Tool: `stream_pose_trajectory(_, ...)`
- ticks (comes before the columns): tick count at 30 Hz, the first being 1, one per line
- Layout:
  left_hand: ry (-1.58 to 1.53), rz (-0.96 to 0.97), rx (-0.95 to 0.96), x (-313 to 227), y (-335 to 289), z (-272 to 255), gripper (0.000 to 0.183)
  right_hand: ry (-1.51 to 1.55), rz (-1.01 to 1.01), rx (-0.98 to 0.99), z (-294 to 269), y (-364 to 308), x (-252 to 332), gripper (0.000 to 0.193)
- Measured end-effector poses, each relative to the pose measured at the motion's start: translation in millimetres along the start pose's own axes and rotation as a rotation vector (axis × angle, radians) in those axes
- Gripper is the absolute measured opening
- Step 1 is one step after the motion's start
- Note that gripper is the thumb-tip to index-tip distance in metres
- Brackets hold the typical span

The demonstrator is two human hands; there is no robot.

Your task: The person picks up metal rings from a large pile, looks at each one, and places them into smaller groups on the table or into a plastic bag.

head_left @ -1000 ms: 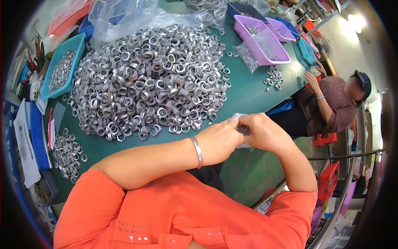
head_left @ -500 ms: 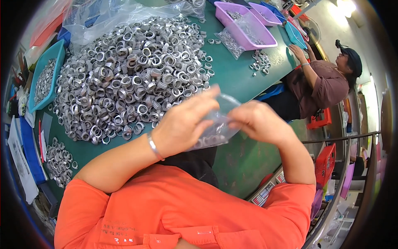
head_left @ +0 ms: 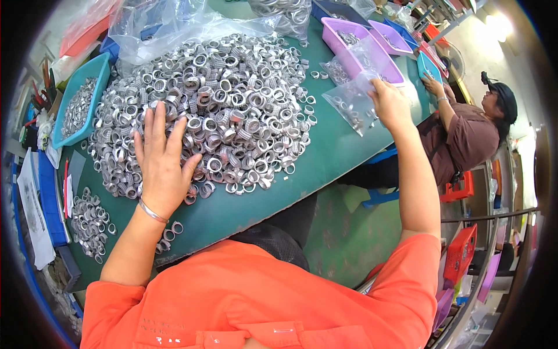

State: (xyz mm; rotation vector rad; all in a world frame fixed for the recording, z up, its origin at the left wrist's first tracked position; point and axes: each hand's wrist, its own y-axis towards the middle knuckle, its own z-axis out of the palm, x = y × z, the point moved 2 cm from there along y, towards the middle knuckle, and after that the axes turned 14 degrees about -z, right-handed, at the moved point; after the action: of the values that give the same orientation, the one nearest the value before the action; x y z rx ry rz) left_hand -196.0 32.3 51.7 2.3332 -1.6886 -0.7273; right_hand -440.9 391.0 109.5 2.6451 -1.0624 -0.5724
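A large heap of silver metal rings with textured bands (head_left: 250,110) covers the green table in front of me. My left hand (head_left: 160,168) rests on the heap's near left side, fingers spread, gripping nothing. Off to the right, my right hand (head_left: 390,104) pinches the upper edge of a clear plastic bag (head_left: 349,104). Several rings show inside this bag, which hangs low over the table beside the pink-purple basket (head_left: 388,64). A few loose rings (head_left: 168,235) lie by my left wrist, near the table edge.
A smaller ring pile (head_left: 90,224) sits at the left. Behind it stands a teal basket (head_left: 103,87) of small metal pieces. Clear plastic sheeting (head_left: 192,32) drapes over the heap's far side. A co-worker (head_left: 471,131) in a cap reaches toward a blue tray at the right.
Both hands were together at the bag near my body. My left hand has let go and moved left onto the heap; my right hand has carried the bag away to the far right.
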Motion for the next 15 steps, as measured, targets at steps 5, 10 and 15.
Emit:
stream_pose_trajectory(5, 0.066, 0.035, -0.011, 3.0, -1.4, 9.4, 0.071, 0.014, -0.132, -0.342, 32.3, 41.2, 22.3, 0.016)
stream_pose_trajectory(10, 0.077, 0.033, -0.014, 2.5, 0.6, 11.5, 0.073, 0.248, 0.131, 0.09, 95.4, 83.0, 40.9, 0.024)
stream_pose_trajectory(15, 0.09, 0.027, 0.003, 1.6, 0.6, 10.2, 0.074, 0.237, 0.269, 0.4, 136.7, 105.6, 42.3, 0.027)
